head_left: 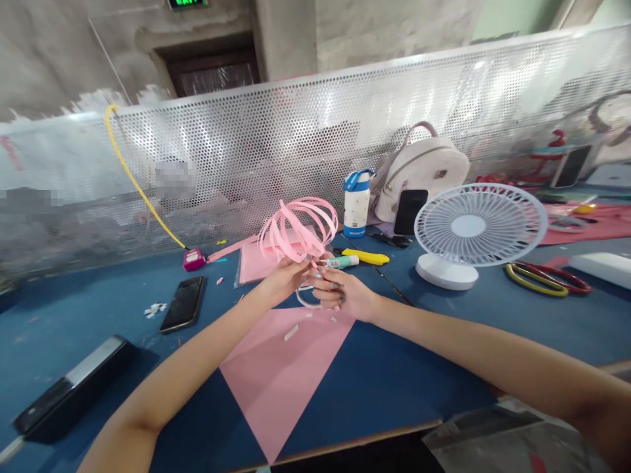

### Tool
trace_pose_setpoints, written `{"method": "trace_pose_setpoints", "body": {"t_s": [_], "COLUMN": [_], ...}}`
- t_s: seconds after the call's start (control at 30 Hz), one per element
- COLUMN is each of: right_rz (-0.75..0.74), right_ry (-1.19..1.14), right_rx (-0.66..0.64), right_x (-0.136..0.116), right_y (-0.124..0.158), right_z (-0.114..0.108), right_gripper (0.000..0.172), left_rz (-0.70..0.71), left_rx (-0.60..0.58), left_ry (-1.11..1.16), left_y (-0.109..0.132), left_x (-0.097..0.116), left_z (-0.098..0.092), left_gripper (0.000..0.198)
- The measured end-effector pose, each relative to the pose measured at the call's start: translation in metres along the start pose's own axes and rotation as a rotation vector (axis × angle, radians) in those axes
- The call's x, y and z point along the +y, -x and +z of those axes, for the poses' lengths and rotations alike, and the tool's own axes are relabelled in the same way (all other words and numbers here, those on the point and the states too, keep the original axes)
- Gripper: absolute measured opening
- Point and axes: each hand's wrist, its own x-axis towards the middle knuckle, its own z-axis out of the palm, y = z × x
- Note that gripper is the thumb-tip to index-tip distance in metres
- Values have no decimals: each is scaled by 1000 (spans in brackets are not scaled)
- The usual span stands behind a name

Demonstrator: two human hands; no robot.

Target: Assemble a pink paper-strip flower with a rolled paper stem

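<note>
left hand [290, 276] and right hand [345, 293], fingers closed on the base of a rounded pink paper-strip bundle [294, 246], near a flat pink paper sheet [288, 368].

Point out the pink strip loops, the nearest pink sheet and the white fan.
Pink strip loops [296, 247]: head view, on the lower strips.
Nearest pink sheet [283, 378]: head view, on its bare middle.
White fan [467, 226]: head view, on the hub.
</note>
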Motion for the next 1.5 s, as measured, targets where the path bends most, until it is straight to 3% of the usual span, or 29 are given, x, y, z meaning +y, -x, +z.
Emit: {"method": "trace_pose_setpoints", "body": {"t_s": [0.17,0.4,0.7,0.93,1.23,1.33,1.5], "right_rz": [53,-16,-53,-45,-80,-83,-44], "right_ry": [-18,3,35,50,76,82,98], "right_rx": [-32,60,123,123,161,155,114], "right_x": [-2,6,8,10,14,14,9], "right_y": [1,-1,-2,-2,-3,-3,-2], "right_z": [-3,-6,-4,-6,-10,-10,-8], "right_gripper": [41,47,40,45,42,44,44], "left_rz": [4,76,103,91,172,141,10], "left_rx": [28,100,167,184,318,276,80], "left_ry": [37,35,21,-4,-49,-48,-39], "left_y": [0,-1,-1,-1,3,3,-1], "left_x": [-8,-12,-14,-13,-26,-24,-11], "left_z": [2,6,9,8,10,10,1], "left_gripper": [34,29,24,25,15,21,45]}}
